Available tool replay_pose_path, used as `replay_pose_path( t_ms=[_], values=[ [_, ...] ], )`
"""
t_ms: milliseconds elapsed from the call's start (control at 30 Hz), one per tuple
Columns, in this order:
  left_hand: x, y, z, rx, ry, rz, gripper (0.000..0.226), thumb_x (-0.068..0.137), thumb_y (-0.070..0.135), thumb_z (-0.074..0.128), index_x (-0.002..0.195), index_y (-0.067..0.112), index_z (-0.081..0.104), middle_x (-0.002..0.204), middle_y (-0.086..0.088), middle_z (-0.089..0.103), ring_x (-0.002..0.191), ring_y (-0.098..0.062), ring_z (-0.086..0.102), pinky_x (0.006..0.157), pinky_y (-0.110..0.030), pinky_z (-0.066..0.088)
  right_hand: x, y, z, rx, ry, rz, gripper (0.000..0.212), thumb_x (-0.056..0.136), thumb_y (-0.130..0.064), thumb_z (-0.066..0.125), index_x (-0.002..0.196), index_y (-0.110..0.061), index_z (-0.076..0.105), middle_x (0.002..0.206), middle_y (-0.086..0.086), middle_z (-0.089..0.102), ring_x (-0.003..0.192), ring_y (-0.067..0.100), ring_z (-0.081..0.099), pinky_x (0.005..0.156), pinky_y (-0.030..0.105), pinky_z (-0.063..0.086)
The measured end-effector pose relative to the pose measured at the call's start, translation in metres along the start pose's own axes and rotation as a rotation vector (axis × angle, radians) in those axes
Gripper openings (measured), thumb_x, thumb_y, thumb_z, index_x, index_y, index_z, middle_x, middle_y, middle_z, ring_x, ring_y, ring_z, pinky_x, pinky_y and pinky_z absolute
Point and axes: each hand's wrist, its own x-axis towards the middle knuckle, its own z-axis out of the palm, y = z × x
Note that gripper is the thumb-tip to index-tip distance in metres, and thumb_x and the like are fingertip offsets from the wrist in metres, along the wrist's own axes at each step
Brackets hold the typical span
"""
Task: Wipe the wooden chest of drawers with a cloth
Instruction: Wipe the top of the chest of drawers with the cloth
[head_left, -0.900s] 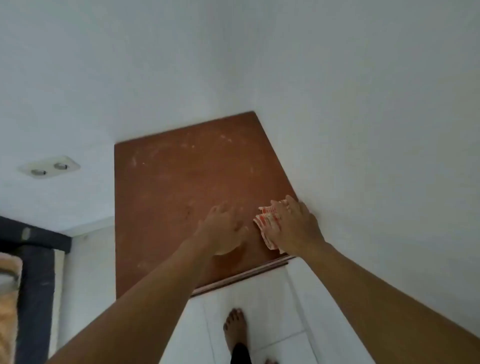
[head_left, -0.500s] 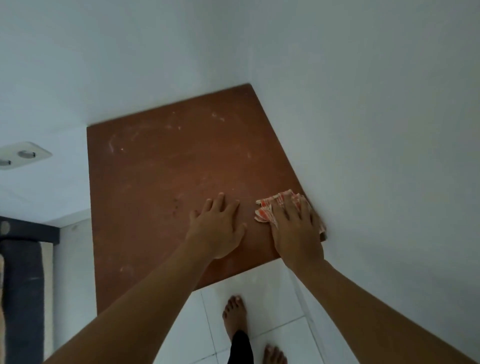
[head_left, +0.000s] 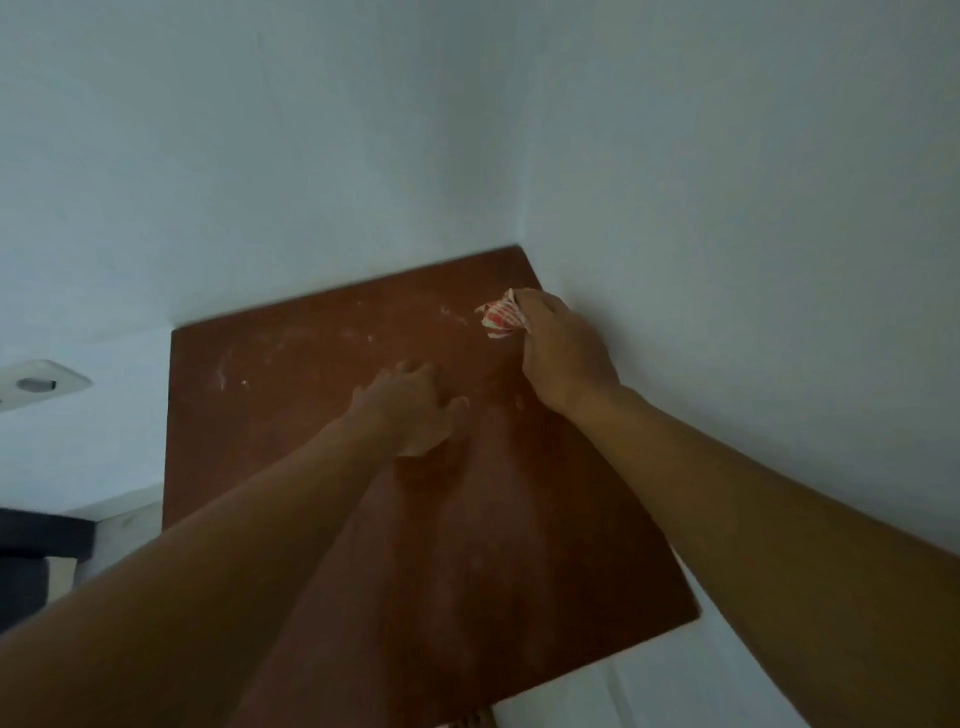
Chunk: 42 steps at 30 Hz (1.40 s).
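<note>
Dusty chest top (head_left: 291, 467), white streaks (head_left: 223, 371) far left. Bunched cloth (head_left: 500, 316) gripped by right hand (head_left: 563, 353) beside right wall (head_left: 727, 260); left hand (head_left: 410, 410) seemingly flat, empty

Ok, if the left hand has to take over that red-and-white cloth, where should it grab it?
Probably pinch the bunched end of the cloth that sticks out past the right hand, coming in from the left over the chest top. The wall closes off the right side, and the right hand covers the rest.
</note>
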Motion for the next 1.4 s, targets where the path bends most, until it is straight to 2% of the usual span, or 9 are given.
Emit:
replay_pose_path(
  t_ms=[100,267,300,367,433,500,567,833,1400],
  values=[
    [0.038,-0.008,-0.014,-0.004,0.014,-0.015,0.077,0.095,0.065,0.042,0.158,0.025,0.026,0.168,-0.007,0.016,0.154,-0.034,0.016,0.12,-0.058,0.023,0.059,0.002,0.011,-0.047,-0.021,-0.051,0.055,0.095,-0.003,0.046,0.147,-0.017,0.049,0.151,0.009,0.051,0.123,0.041,0.056,0.102,0.048,0.049],
    [0.082,-0.013,-0.021,0.076,-0.009,-0.069,0.085,0.095,0.068,0.037,0.162,0.025,0.006,0.17,-0.011,-0.001,0.156,-0.035,0.0,0.121,-0.061,0.01,0.121,0.013,0.042,-0.087,-0.039,-0.066,0.058,0.094,-0.003,0.047,0.151,-0.016,0.045,0.152,0.011,0.049,0.136,0.036,0.046,0.114,0.045,0.039],
    [0.088,-0.012,-0.019,0.105,-0.007,-0.079,0.086,0.095,0.068,0.035,0.162,0.023,0.004,0.17,-0.013,-0.002,0.156,-0.035,0.0,0.122,-0.061,0.009,0.129,0.017,0.05,-0.097,-0.05,-0.07,0.057,0.095,-0.008,0.047,0.151,-0.017,0.045,0.152,0.011,0.049,0.137,0.036,0.044,0.116,0.045,0.038],
    [0.097,-0.01,-0.014,0.148,-0.001,-0.07,0.087,0.096,0.067,0.031,0.162,0.018,0.002,0.169,-0.016,-0.002,0.156,-0.035,0.002,0.121,-0.063,0.007,0.139,0.023,0.066,-0.153,-0.118,-0.093,0.057,0.098,-0.037,0.039,0.154,-0.024,0.042,0.153,0.01,0.046,0.142,0.036,0.04,0.119,0.047,0.032],
    [0.101,-0.008,-0.009,0.178,0.011,-0.057,0.089,0.096,0.068,0.028,0.162,0.013,0.0,0.168,-0.019,-0.002,0.155,-0.037,0.005,0.122,-0.062,0.006,0.142,0.027,0.078,-0.179,-0.235,-0.083,0.07,0.096,-0.063,0.022,0.159,-0.033,0.028,0.166,0.006,0.027,0.154,0.033,0.019,0.126,0.049,0.015],
    [0.101,-0.008,-0.005,0.198,0.026,-0.056,0.093,0.095,0.072,0.023,0.162,0.013,-0.003,0.168,-0.021,-0.004,0.155,-0.038,0.003,0.122,-0.061,0.003,0.14,0.032,0.089,-0.201,-0.279,-0.056,0.066,0.102,-0.061,0.019,0.163,-0.035,0.011,0.172,0.003,0.002,0.159,0.025,-0.006,0.128,0.049,-0.003],
    [0.099,-0.008,-0.001,0.187,0.031,-0.059,0.099,0.091,0.079,0.019,0.161,0.015,-0.007,0.168,-0.02,-0.008,0.156,-0.037,-0.002,0.122,-0.061,0.0,0.135,0.033,0.091,-0.235,-0.238,-0.064,0.062,0.106,-0.054,0.017,0.163,-0.034,0.003,0.173,0.004,-0.007,0.158,0.025,-0.014,0.127,0.049,-0.007],
    [0.097,-0.022,0.013,0.137,0.053,-0.055,0.094,0.085,0.085,0.008,0.158,0.032,-0.02,0.166,-0.006,-0.025,0.155,-0.026,-0.017,0.118,-0.067,-0.006,0.137,0.032,0.094,-0.275,-0.232,-0.067,0.06,0.106,-0.053,0.018,0.163,-0.038,0.002,0.172,0.003,-0.008,0.158,0.025,-0.014,0.127,0.05,-0.007],
    [0.098,-0.016,0.012,0.242,0.047,-0.096,0.097,0.086,0.085,0.015,0.158,0.031,-0.02,0.167,-0.008,-0.023,0.156,-0.027,-0.013,0.116,-0.069,-0.009,0.074,0.038,0.092,-0.266,-0.174,-0.031,0.069,0.098,-0.057,0.012,0.162,-0.034,0.01,0.173,0.002,0.002,0.159,0.026,-0.007,0.127,0.05,-0.003]
  ],
)
